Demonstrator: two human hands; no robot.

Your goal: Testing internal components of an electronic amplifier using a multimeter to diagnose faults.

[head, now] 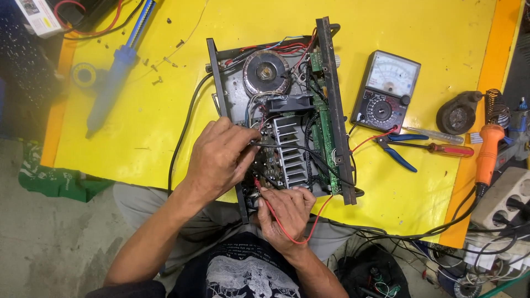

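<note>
An opened amplifier chassis (276,110) lies near the tabletop's (165,110) near edge, its long axis running from that edge toward the far edge, front panel facing the right side. The left hand (221,157) is closed on what seems a black probe, tip on the circuit board beside the finned heatsink (290,152). The right hand (287,212) pinches the red probe (258,185) at the board's near end. Both tips are best kept steady and off neighbouring contacts while reading the analog multimeter (386,91).

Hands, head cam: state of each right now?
Left hand: closed around a black probe, tip on the circuit board.
Right hand: pinching the red probe, its lead looping back over the wrist.
</note>
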